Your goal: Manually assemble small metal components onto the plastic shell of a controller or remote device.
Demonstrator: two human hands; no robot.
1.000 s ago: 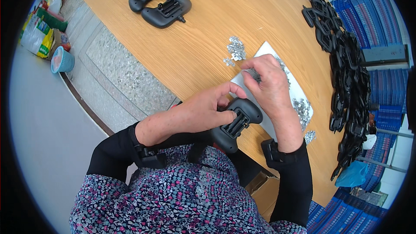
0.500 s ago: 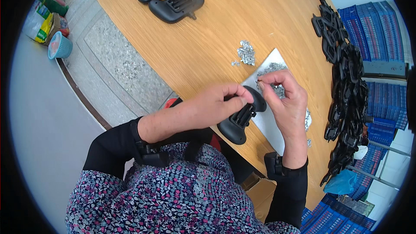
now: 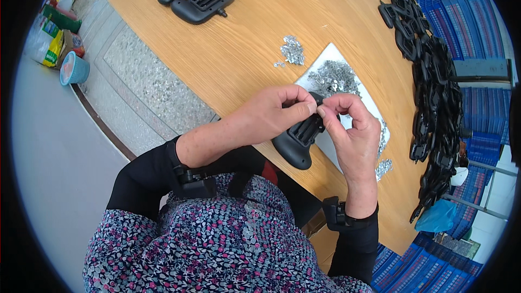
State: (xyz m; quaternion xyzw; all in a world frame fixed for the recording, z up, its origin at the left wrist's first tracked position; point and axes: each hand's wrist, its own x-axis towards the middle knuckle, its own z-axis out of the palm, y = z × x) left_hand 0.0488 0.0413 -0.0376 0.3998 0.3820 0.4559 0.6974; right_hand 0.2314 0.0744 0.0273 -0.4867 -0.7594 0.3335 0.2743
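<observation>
A black game controller (image 3: 294,151) lies back up at the table's near edge, its battery compartment open. Above its far end, the fingertips of both hands come together. My left hand (image 3: 271,111) is closed in a pinch of thumb and forefinger; my right hand (image 3: 355,135) pinches too, right against it. Whatever is between the fingers is too small or hidden to name. Just beyond them a white board (image 3: 329,54) carries a heap of small silvery metal pieces (image 3: 335,77). The controller's far end is partly covered by my fingers.
More metal pieces lie in a small pile (image 3: 293,50) and another (image 3: 383,169) on the wooden table (image 3: 244,54). Several black controllers (image 3: 203,1) sit at the far left. A long heap of black controllers (image 3: 434,92) lines the right edge, beside stacked blue boxes (image 3: 453,19).
My right hand has come from the metal pieces to meet my left fingertips over the controller. The whole view has shifted slightly.
</observation>
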